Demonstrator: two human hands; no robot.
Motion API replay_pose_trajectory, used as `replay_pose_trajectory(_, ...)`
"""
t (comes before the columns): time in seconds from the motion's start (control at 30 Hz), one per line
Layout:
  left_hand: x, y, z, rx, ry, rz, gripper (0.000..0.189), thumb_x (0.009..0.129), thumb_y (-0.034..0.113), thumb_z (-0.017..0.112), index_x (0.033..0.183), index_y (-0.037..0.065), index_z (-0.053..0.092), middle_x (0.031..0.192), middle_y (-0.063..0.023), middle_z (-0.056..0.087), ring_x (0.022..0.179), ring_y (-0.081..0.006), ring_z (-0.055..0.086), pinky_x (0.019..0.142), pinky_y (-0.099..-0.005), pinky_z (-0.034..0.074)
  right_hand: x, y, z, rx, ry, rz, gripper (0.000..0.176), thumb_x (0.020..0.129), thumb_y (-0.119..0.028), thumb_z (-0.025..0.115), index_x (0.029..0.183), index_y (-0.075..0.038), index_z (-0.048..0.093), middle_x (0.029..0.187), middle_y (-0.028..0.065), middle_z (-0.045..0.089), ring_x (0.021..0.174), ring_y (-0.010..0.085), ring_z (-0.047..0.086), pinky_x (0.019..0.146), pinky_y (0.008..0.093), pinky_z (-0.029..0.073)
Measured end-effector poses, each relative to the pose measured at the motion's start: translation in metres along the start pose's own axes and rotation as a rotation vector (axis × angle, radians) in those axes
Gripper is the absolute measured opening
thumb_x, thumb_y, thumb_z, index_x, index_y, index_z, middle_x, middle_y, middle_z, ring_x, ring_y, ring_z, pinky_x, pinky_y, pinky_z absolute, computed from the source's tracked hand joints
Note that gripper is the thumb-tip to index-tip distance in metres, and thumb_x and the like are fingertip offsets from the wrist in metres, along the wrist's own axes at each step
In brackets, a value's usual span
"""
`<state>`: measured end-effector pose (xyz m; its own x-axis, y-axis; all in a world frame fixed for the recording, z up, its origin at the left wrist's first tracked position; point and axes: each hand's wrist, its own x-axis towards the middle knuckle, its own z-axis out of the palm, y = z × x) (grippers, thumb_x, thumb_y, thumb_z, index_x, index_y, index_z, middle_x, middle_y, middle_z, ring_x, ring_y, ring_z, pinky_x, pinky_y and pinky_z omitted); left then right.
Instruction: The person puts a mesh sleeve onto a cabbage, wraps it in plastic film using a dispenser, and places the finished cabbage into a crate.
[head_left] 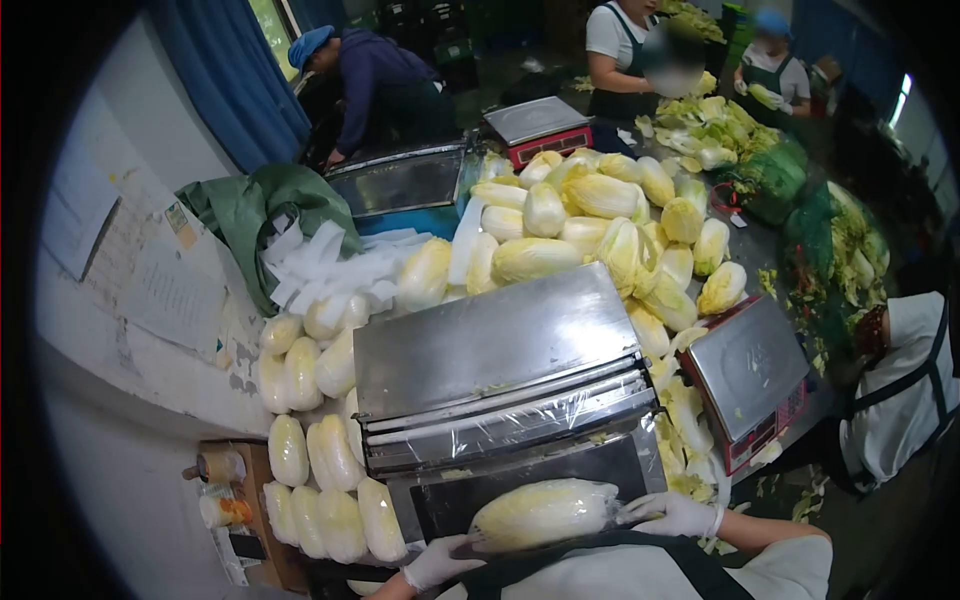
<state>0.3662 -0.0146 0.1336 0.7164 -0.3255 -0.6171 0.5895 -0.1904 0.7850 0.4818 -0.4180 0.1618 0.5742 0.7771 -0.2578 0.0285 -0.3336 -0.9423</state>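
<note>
A napa cabbage (545, 513) lies on its side in clear plastic film, over the dark plate at the front of a metal film-wrapping machine (500, 345). My right hand (683, 516), in a white glove, pinches the gathered film at the cabbage's right end. At the other end, my gloved left hand (440, 563) holds the film-covered tip, its fingers partly hidden. Behind the plate, clear film shows along the machine's metal bars.
Wrapped cabbages (340, 520) line the left side. Unwrapped ones (605, 195) pile up behind the machine. Scales stand at right (750, 370) and back (540, 120). A co-worker (900, 390) is close on the right; several others work farther back. White foam sleeves (325, 262) lie back left.
</note>
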Motion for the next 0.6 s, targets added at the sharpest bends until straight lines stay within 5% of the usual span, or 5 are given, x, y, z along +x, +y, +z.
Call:
replay_pose_trajectory(0.13,-0.016,0.031,-0.002,0.490,0.229,0.112,0.023,0.079,0.019,0.065,0.094,0.002,0.063,0.084,-0.0111,0.063,0.078,-0.0111,0.059,0.071,-0.0273,0.047,-0.002,0.004,0.016,0.202,0.280,0.340,0.021,0.085,-0.018,0.059,0.096,-0.001,0.065,0.073,0.0053,0.064,0.069,0.0128,0.061,0.065,0.0241,0.049)
replay_pose_trajectory(0.3,-0.027,0.043,0.002,-0.495,0.256,-0.096,0.022,0.088,0.017,0.045,0.074,0.004,0.056,0.057,0.0009,0.048,0.042,-0.0057,0.040,0.039,-0.0201,0.033,-0.004,-0.010,0.005,0.914,0.480,0.374,0.032,0.093,-0.021,0.043,0.077,-0.001,0.061,0.052,0.0022,0.053,0.040,0.0099,0.046,0.039,0.0216,0.037)
replay_pose_trajectory(0.43,-0.010,-0.067,0.012,-0.716,0.035,-0.399,0.026,0.090,0.028,0.048,0.077,0.006,0.054,0.060,-0.0014,0.052,0.041,-0.0095,0.044,0.036,-0.0215,0.033,-0.033,0.052,0.034,0.806,0.537,0.736,0.034,0.092,-0.025,0.044,0.073,-0.004,0.062,0.049,0.0034,0.050,0.037,0.0105,0.043,0.036,0.0252,0.033)
replay_pose_trajectory(0.53,0.045,-0.149,0.039,0.493,-0.031,0.088,0.028,0.091,0.030,0.047,0.084,0.004,0.057,0.065,-0.0074,0.058,0.056,-0.0166,0.057,0.049,-0.0303,0.046,-0.027,0.129,0.070,0.328,0.349,0.828,0.032,0.090,-0.027,0.047,0.076,-0.005,0.065,0.055,0.0042,0.055,0.043,0.0128,0.047,0.041,0.0290,0.035)
replay_pose_trajectory(0.6,0.074,-0.170,0.060,0.631,-0.057,0.056,0.027,0.091,0.029,0.047,0.086,0.004,0.057,0.071,-0.0086,0.057,0.062,-0.0173,0.056,0.054,-0.0306,0.045,0.002,0.114,0.092,0.103,0.181,0.764,0.029,0.087,-0.028,0.050,0.089,-0.002,0.063,0.075,0.0087,0.060,0.065,0.0165,0.055,0.058,0.0307,0.043)
